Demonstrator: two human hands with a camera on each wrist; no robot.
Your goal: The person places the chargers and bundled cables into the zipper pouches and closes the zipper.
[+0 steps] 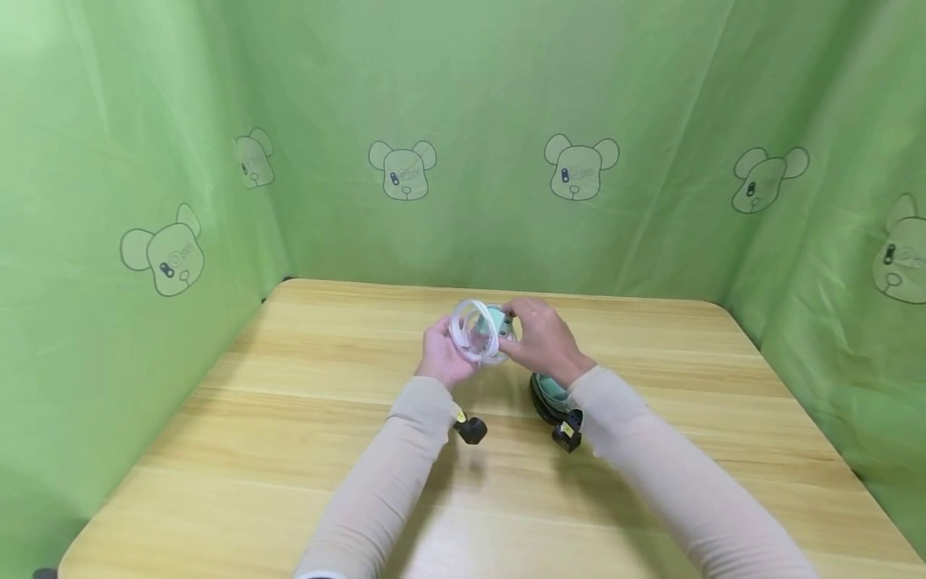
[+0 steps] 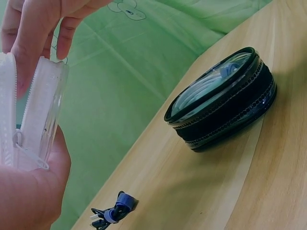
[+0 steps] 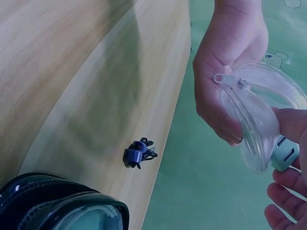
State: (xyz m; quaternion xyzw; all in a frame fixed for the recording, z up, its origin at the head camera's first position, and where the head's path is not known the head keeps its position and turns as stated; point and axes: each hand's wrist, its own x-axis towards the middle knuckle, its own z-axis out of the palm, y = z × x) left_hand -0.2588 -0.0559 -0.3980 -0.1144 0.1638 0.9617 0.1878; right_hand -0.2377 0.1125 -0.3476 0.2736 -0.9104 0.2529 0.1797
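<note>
My left hand [image 1: 444, 354] grips a round clear zip pouch [image 1: 463, 338] with a white zipper, which stands unzipped and spread apart. In the left wrist view, the zipper pull [image 2: 33, 155] hangs low near the palm. My right hand [image 1: 542, 338] pinches a mint-green USB charger [image 1: 495, 322] at the pouch's opening. Slots in the charger [image 3: 286, 152] face out in the right wrist view, where the pouch covers part of it. Right-hand fingers [image 2: 29, 57] reach between the two zipper edges.
A black-trimmed clear round case [image 2: 220, 105] with a pale mint cable inside stands on the wooden table [image 1: 347, 346], below my right wrist. A small bundled black cable [image 3: 139, 153] with a blue strap lies farther off. Green curtains [image 1: 492, 233] enclose the table's back and sides.
</note>
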